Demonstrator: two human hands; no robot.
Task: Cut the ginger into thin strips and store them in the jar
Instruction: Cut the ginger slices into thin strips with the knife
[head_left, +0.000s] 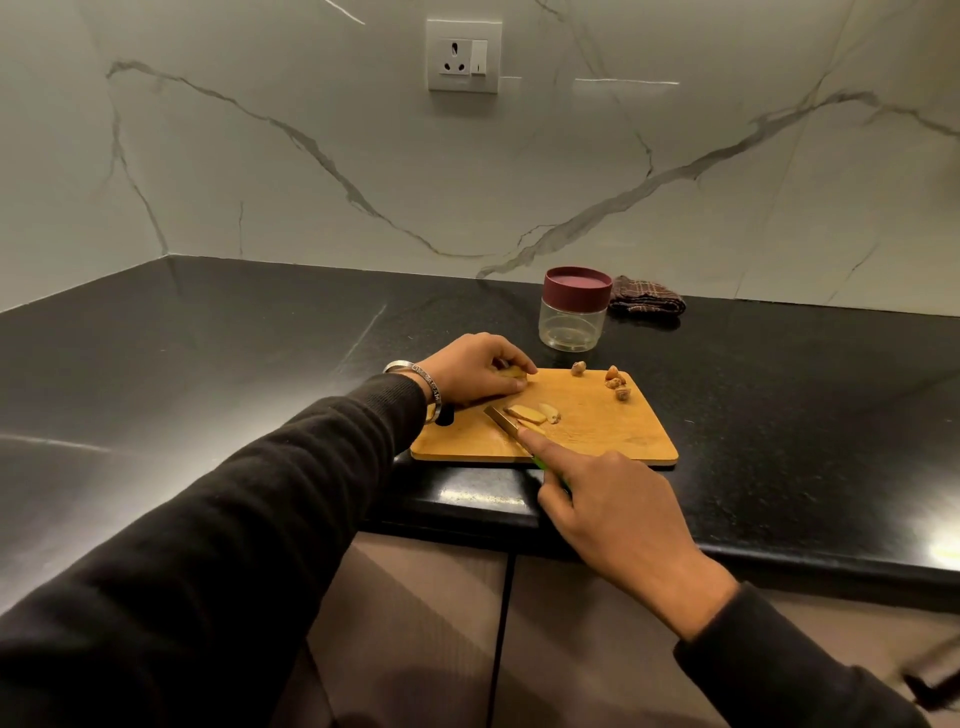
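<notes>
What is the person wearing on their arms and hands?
Both arms are in long black knitted sleeves with ribbed cuffs. The left hand has a shiny silver metal bangle with tiny engraved letters on its wrist. The right hand is bare, with no ring or watch showing.

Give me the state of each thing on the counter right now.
jar: upright, lid on, looks empty
ginger slices: cut, flat on the cutting board
ginger piece: held by left hand
knife: gripped by right hand
ginger trimmings: at board's far edge
cloth: crumpled
</notes>
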